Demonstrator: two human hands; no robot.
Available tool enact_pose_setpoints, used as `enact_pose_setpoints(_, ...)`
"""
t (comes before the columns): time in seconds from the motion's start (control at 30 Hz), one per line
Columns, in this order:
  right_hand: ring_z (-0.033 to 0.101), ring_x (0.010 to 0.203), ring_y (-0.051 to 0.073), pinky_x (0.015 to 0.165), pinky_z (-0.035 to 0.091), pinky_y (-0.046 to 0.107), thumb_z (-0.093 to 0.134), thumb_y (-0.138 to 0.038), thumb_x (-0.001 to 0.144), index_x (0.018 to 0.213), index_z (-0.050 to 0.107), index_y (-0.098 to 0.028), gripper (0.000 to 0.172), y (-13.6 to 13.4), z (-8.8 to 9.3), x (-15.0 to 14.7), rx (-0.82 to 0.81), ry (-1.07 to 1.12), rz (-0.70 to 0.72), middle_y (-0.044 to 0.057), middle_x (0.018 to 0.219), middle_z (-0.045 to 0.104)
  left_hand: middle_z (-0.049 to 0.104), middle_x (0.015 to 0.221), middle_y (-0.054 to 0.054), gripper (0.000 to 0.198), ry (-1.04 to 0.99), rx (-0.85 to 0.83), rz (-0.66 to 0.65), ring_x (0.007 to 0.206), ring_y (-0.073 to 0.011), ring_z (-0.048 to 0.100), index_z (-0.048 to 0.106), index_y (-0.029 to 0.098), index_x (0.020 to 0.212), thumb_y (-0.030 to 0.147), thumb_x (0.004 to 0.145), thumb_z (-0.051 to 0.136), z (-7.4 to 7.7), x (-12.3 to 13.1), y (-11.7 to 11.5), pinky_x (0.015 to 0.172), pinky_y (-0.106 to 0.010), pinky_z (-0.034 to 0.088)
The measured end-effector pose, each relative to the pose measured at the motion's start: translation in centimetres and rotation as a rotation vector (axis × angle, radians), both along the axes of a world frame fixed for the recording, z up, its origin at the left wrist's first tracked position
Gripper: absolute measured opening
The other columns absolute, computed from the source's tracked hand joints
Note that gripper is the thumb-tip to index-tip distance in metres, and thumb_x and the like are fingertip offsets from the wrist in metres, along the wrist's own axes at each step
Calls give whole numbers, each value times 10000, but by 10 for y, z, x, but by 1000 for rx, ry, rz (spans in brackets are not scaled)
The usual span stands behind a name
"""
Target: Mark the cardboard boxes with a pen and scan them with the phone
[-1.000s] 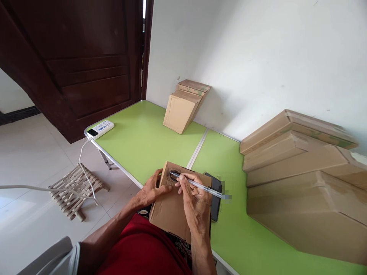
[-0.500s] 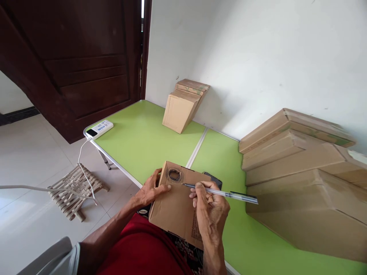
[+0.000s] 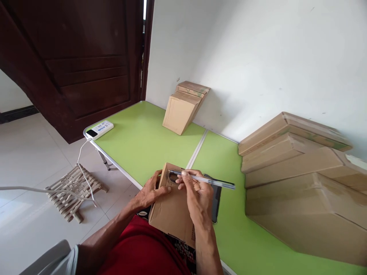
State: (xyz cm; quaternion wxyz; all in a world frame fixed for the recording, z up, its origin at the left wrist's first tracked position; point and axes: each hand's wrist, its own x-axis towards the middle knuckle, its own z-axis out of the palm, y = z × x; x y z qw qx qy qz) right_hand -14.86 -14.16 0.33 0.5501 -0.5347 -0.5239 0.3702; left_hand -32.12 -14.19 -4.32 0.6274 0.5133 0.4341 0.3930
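A small cardboard box (image 3: 169, 214) rests against my lap at the table's front edge. My left hand (image 3: 151, 191) is closed on its left side, thumb lying over the top face. Between the thumb and fingers of my right hand (image 3: 197, 191) is a clear pen (image 3: 212, 181) with a dark clip. The pen's tip is at the upper left of a dark scribbled ring (image 3: 172, 176) near the box's far end. Part of that ring is hidden by my right hand. Beyond the right hand, a dark flat device (image 3: 217, 202) lies partly covered on the table.
Stacked cardboard boxes (image 3: 292, 194) stand on the right of the green table (image 3: 137, 141). Smaller boxes (image 3: 179, 114) lean by the wall. A white device (image 3: 100, 129) with a cable sits at the left corner. A woven stool (image 3: 76, 191) is on the floor.
My right hand has moved left and away from me with the pen, bringing its tip from beside the ring onto the ring's edge. The left hand still holds the box.
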Motion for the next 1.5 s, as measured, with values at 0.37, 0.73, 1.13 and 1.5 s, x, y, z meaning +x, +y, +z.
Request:
enact_pose_setpoints(0.37, 715, 744, 339, 659, 504, 416, 582, -363, 896, 728, 591, -252, 202, 1, -2, 154, -542, -943, -405, 154, 766, 749, 670, 1449, -141, 730, 5, 9, 6, 1300, -370, 639, 517, 214, 1506, 513, 880, 745, -1, -2, -2, 1026, -467, 558)
enact_pose_setpoints(0.73, 716, 1102, 421, 750, 528, 442, 433, -412, 1070, 1265, 638, -84, 433, -18, -28, 121, -664, -1076, -411, 304, 1262, 682, 688, 1406, -140, 767, -52, -37, -12, 1224, -350, 673, 516, 211, 1500, 539, 852, 764, -4, -3, 0, 972, -450, 580)
enact_pose_setpoints(1.13, 653, 1186, 551, 862, 551, 589, 752, -747, 701, 1269, 593, -27, 931, -27, -40, 70, -710, -747, -400, 411, 1307, 623, 762, 1208, -120, 690, -287, -184, 171, 878, -261, 751, 596, 176, 1376, 545, 820, 772, -7, -9, 3, 771, -345, 581)
enact_pose_setpoints(1.5, 761, 1070, 368, 833, 638, 441, 828, -666, 532, 1090, 713, -196, 739, -44, -45, 96, -534, 83, -314, 131, 1087, 814, 708, 1361, -137, 718, -217, -53, 176, 1188, -338, 688, 540, 187, 1432, 542, 848, 763, -5, -1, -2, 931, -407, 578)
